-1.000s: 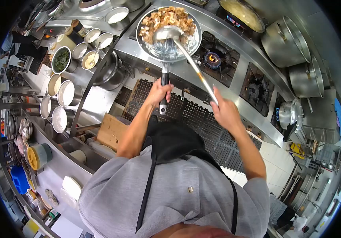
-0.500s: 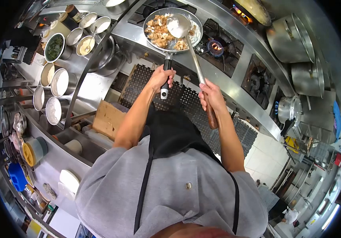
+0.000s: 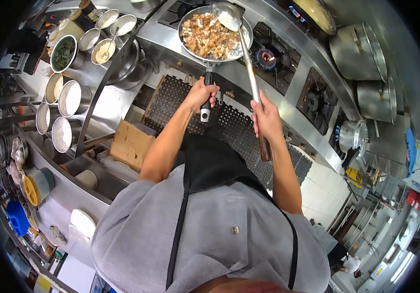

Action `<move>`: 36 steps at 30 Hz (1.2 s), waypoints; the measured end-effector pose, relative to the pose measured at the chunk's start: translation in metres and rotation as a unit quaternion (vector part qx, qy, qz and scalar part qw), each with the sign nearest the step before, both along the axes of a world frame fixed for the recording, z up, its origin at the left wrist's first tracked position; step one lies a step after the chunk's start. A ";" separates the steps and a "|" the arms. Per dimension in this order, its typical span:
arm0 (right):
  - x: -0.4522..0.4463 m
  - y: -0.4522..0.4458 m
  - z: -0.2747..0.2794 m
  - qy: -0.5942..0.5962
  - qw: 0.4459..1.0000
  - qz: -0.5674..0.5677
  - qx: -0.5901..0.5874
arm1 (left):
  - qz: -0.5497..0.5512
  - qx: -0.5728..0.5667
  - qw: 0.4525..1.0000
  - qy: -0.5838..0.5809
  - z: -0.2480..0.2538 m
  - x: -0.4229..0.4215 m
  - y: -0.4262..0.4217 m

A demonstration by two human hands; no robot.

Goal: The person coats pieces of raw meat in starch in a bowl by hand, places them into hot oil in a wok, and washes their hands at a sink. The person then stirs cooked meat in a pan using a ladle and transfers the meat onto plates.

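My left hand (image 3: 202, 94) is closed around the black handle of a frying pan (image 3: 184, 46), which is held over the stove's front edge and left side. Browned chopped food (image 3: 209, 38) with whitish bits fills much of the pan. My right hand (image 3: 267, 117) grips a long ladle (image 3: 249, 66) by its shaft, just above the wooden end. The ladle's round bowl (image 3: 228, 18) is above the far right part of the pan, over its rim. Whether it touches the food, I cannot tell.
To the right of the pan, a burner (image 3: 266, 58) is lit. Large steel pots (image 3: 356, 51) stand along the right side. On the left are several metal containers (image 3: 69, 98) of white ingredients and a bowl of dark greens (image 3: 63, 53). A black perforated mat (image 3: 171, 102) covers the floor.
The ladle's bowl has moved up and right, from over the food to the pan's far rim. My right hand has shifted slightly right and down. The food lies more evenly spread.
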State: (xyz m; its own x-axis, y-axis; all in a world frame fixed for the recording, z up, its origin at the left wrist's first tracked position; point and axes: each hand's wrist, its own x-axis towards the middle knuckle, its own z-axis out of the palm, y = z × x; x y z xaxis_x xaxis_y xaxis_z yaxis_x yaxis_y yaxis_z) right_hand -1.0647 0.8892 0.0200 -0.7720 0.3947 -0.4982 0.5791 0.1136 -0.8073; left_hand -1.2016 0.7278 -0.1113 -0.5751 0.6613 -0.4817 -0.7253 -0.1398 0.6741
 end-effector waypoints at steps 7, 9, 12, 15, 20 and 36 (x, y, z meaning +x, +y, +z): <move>-0.001 -0.005 -0.024 0.061 0.921 0.170 0.345 | 0.014 -0.003 1.000 -0.008 0.004 -0.002 -0.001; 0.004 -0.016 -0.021 0.017 0.927 0.167 0.335 | 0.002 -0.009 1.000 0.004 0.006 -0.002 0.002; 0.008 -0.016 -0.076 0.042 0.932 0.144 0.330 | 0.001 -0.011 1.000 0.003 0.004 -0.001 0.003; -0.003 -0.014 -0.051 0.024 0.922 0.159 0.352 | -0.014 -0.001 1.000 -0.004 0.002 -0.003 0.001; 0.064 -0.011 0.011 -0.004 0.959 0.124 0.253 | 0.002 -0.002 1.000 -0.010 0.006 -0.003 -0.001; 0.052 -0.020 -0.014 0.023 0.933 0.137 0.333 | -0.037 -0.024 0.999 0.020 0.000 -0.005 0.000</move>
